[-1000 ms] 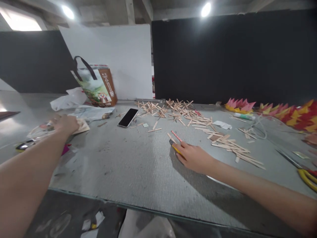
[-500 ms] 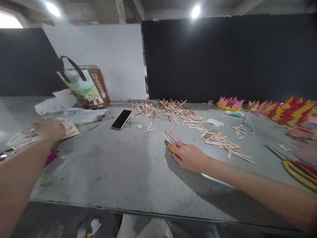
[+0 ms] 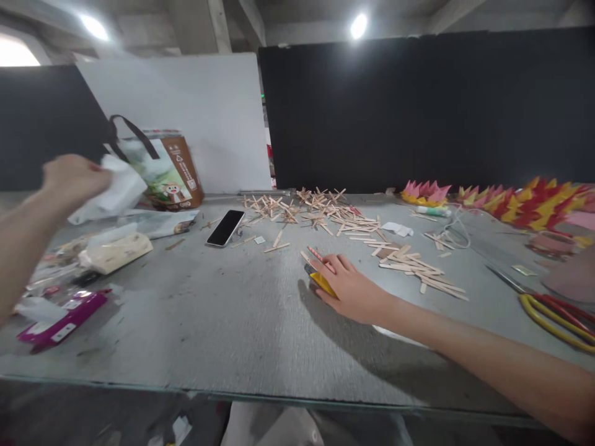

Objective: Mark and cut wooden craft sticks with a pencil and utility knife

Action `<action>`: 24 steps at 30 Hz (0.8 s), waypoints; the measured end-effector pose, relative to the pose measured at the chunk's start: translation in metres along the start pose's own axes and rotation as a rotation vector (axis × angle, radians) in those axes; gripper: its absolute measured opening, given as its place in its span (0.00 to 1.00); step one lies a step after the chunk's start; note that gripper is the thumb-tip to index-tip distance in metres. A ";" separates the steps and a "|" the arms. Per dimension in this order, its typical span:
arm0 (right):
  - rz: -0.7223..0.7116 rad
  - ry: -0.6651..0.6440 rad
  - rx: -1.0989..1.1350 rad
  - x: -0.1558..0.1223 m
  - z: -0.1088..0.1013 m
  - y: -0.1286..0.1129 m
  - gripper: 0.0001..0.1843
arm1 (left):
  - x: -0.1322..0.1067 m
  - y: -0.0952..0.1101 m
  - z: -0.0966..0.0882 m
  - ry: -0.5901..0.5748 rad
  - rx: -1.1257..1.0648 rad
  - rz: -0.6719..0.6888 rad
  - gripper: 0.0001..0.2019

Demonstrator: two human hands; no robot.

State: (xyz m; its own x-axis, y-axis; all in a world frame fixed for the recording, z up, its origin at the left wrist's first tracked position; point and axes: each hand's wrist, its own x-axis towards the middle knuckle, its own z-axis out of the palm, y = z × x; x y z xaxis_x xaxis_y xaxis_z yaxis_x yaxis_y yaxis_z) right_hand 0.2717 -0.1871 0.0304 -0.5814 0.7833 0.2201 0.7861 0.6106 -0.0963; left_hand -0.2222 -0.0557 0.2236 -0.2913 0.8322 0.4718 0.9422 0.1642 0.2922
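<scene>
My left hand (image 3: 77, 176) is raised at the left, its fingers pinched on a white tissue (image 3: 125, 183) that hangs in front of the bag. Below it lies a cream tissue pack (image 3: 121, 253). At the middle of the table, my right hand (image 3: 346, 286) is closed over a yellow tool with a dark grey end (image 3: 324, 284), whose kind I cannot make out. A pink-striped stick (image 3: 315, 253) pokes out by its fingers. Wooden craft sticks (image 3: 413, 269) lie scattered beyond this hand.
A phone (image 3: 225, 227) lies left of centre, and a carrier bag (image 3: 174, 173) stands behind it. A purple wipes pack (image 3: 65, 322) is near the left front. Scissors (image 3: 553, 310), a glue stick (image 3: 434, 211) and paper crowns (image 3: 534, 207) are on the right.
My left hand has risen from the cream pack with the white tissue, uncovering the pack and the purple wipes pack. My right hand stays nearly in place on the yellow tool. The view has shifted slightly.
</scene>
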 end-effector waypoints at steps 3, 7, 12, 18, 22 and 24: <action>0.048 0.093 0.132 -0.008 -0.016 -0.005 0.40 | -0.033 0.069 0.015 -0.045 0.058 0.073 0.16; 0.096 0.207 0.410 -0.030 -0.044 -0.022 0.50 | -0.163 0.166 0.028 -0.289 -0.291 0.417 0.13; 0.113 0.119 0.860 -0.078 -0.064 -0.051 0.15 | -0.304 0.200 0.018 -0.611 -0.739 0.597 0.13; 0.219 0.227 1.010 -0.123 -0.063 -0.069 0.17 | -0.364 0.173 0.040 -0.766 -1.152 0.211 0.36; 0.345 0.283 1.216 -0.133 -0.057 -0.076 0.17 | -0.399 0.168 0.053 -1.014 -1.268 0.027 0.34; 0.371 0.286 1.345 -0.137 -0.055 -0.076 0.15 | -0.408 0.168 0.049 -0.949 -1.291 -0.061 0.30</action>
State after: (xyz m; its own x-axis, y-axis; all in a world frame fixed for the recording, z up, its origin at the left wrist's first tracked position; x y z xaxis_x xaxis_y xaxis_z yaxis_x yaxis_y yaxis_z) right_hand 0.3033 -0.3469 0.0607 -0.2004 0.9684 0.1486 -0.0080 0.1500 -0.9886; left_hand 0.0627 -0.3415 0.0397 0.3453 0.9346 -0.0849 0.0258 0.0809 0.9964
